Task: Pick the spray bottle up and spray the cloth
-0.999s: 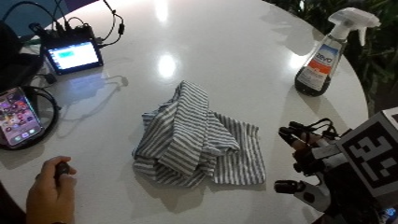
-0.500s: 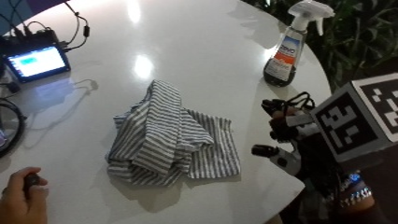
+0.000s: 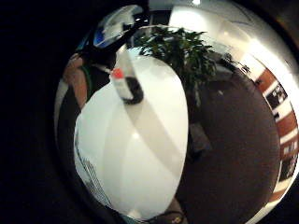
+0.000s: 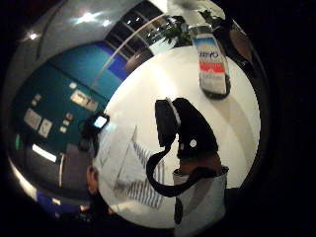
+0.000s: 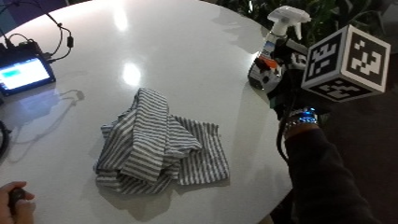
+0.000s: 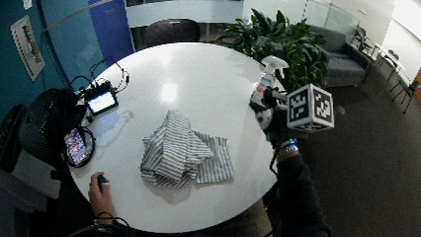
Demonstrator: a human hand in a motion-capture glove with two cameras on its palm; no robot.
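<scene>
The gloved right hand (image 5: pixel 287 88) had closed in on the spray bottle (image 5: pixel 273 51) since approx. a sec. earlier, when it hung well short, nearer the striped cloth (image 5: pixel 155 144). Pick-up looked imminent, not yet made. The bottle stood upright at the white table (image 5: pixel 187 51) edge, well apart from the cloth. Fingers' spread: can't tell; hand just beside the bottle, contact unclear.

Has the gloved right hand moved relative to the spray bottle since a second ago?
Yes. The right hand has closed in on the spray bottle, now right beside its base; earlier it was down by the table edge near the cloth.
</scene>
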